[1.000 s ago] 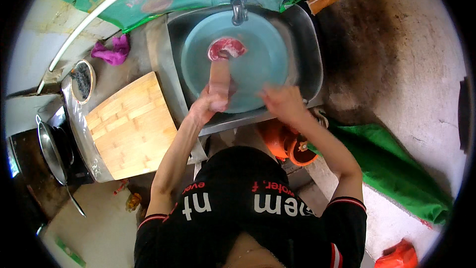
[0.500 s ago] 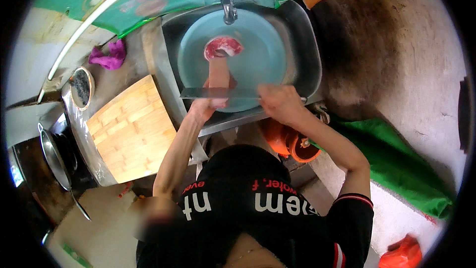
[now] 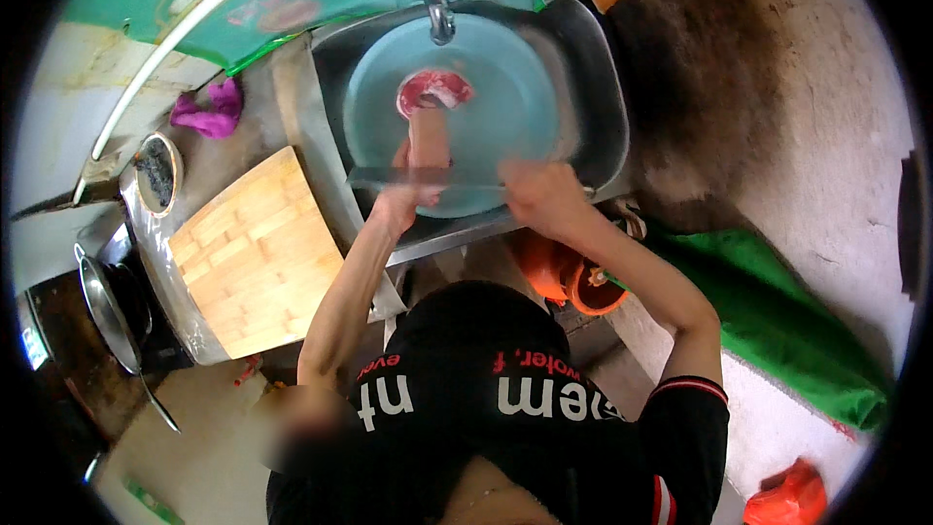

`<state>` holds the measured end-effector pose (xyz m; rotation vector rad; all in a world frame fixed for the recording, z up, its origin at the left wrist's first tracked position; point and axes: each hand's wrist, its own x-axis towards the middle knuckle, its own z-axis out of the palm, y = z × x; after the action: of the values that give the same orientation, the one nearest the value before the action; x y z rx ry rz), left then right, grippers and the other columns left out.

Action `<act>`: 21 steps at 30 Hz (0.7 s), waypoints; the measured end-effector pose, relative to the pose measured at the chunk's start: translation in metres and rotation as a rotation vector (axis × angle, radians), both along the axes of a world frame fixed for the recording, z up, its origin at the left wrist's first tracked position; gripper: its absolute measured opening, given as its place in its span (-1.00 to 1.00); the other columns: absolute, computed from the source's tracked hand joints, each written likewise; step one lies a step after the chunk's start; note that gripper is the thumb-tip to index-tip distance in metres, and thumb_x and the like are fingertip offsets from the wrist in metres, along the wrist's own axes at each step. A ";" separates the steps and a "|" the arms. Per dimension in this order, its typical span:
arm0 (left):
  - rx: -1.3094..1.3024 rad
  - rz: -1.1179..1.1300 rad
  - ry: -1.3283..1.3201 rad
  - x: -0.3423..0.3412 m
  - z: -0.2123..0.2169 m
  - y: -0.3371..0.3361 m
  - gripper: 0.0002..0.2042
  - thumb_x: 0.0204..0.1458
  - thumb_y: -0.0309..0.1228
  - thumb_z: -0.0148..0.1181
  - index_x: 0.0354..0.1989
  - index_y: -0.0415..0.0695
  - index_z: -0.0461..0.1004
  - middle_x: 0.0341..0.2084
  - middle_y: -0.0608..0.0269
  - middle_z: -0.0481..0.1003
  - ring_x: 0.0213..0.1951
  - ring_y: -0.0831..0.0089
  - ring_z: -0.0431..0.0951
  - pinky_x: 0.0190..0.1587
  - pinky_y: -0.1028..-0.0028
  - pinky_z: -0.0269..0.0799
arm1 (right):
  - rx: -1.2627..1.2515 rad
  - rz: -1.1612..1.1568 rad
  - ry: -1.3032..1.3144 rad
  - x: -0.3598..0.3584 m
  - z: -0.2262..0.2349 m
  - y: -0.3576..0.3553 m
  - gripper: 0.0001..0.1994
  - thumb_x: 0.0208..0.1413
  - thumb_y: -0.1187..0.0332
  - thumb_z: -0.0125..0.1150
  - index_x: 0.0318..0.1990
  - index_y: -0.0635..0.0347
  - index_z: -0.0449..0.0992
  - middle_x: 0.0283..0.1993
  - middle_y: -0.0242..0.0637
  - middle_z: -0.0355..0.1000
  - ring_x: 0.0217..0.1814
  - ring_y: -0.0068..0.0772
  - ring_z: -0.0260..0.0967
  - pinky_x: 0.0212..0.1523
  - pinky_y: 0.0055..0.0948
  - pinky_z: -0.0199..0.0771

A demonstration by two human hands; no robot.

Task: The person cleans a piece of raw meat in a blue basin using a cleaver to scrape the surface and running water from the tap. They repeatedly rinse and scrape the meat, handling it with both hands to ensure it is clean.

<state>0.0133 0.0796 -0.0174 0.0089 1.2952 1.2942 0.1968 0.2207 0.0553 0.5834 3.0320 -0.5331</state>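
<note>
A long pale piece of meat (image 3: pixel 429 139) with a raw red cut end lies in a light blue basin (image 3: pixel 515 97) inside the metal sink (image 3: pixel 601 107). My left hand (image 3: pixel 400 202) grips the near end of the meat. My right hand (image 3: pixel 537 196) holds a knife by its handle, and the grey blade (image 3: pixel 389 176) lies flat across the meat just beyond my left fingers. A tap (image 3: pixel 440 8) hangs over the basin's far side.
A wooden cutting board (image 3: pixel 255 253) lies on the counter left of the sink, with a purple cloth (image 3: pixel 207 112) and a small round bowl (image 3: pixel 155 171) behind it. A pan (image 3: pixel 105 316) sits at far left. An orange container (image 3: pixel 564 277) stands under the sink, and green sheeting (image 3: pixel 777 331) lies to the right.
The knife blade has come into sight, laid across the meat near my left hand. Both hands stay at the basin's near rim; the view has shifted slightly.
</note>
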 end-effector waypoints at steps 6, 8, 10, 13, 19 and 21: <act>-0.021 -0.088 0.026 -0.008 -0.005 0.000 -0.14 -0.27 -0.49 0.24 0.31 -0.06 -0.03 -0.13 0.12 0.47 -0.36 0.42 0.49 -0.54 0.49 0.35 | 0.024 -0.064 0.241 0.002 -0.006 0.005 -0.74 0.09 0.19 0.14 -0.16 0.13 0.40 -0.58 -0.12 0.44 -0.53 0.01 0.44 -0.54 -0.04 0.40; -0.014 -0.068 -0.044 -0.007 -0.002 0.000 -0.14 -0.28 -0.50 0.23 0.32 -0.06 -0.02 -0.11 0.13 0.46 -0.33 0.42 0.48 -0.53 0.50 0.34 | -0.002 -0.035 0.252 0.005 -0.008 0.001 -0.72 0.08 0.19 0.16 -0.13 0.12 0.40 -0.59 -0.13 0.43 -0.54 0.00 0.44 -0.54 -0.05 0.40; 0.021 -0.027 -0.102 -0.003 0.016 0.003 -0.13 -0.30 -0.51 0.22 0.33 -0.04 -0.01 -0.09 0.15 0.45 -0.29 0.41 0.46 -0.50 0.51 0.32 | -0.036 -0.063 0.130 0.008 -0.009 0.000 -0.72 0.07 0.19 0.16 -0.12 0.11 0.41 -0.57 -0.13 0.44 -0.55 -0.02 0.44 -0.54 -0.05 0.41; 0.080 -0.064 -0.207 -0.007 0.014 0.001 -0.22 -0.27 -0.50 0.19 0.27 -0.03 0.07 -0.11 0.14 0.45 -0.31 0.41 0.47 -0.50 0.52 0.32 | 0.003 -0.175 0.003 0.005 -0.004 0.012 -0.73 0.07 0.21 0.16 -0.11 0.09 0.41 -0.48 -0.12 0.47 -0.54 -0.04 0.45 -0.53 -0.05 0.42; 0.096 0.019 -0.274 -0.005 0.004 -0.004 -0.36 -0.15 -0.47 0.18 0.21 -0.09 0.15 -0.11 0.07 0.47 -0.30 0.31 0.51 -0.50 0.44 0.41 | 0.010 -0.101 0.098 0.007 -0.004 0.007 -0.75 0.08 0.22 0.15 -0.13 0.08 0.40 -0.46 -0.13 0.46 -0.54 -0.05 0.45 -0.53 -0.07 0.43; 0.118 0.004 -0.296 -0.006 0.006 -0.001 -0.29 -0.23 -0.50 0.18 0.22 -0.04 0.12 -0.11 0.09 0.46 -0.34 0.37 0.48 -0.51 0.47 0.34 | -0.008 -0.101 0.203 0.010 -0.007 0.001 -0.77 0.08 0.21 0.15 -0.17 0.09 0.39 -0.46 -0.14 0.46 -0.53 -0.04 0.45 -0.52 -0.07 0.43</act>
<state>0.0069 0.0785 -0.0117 -0.0985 0.9660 1.3185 0.2070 0.2218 0.0484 0.7280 3.2007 -0.6446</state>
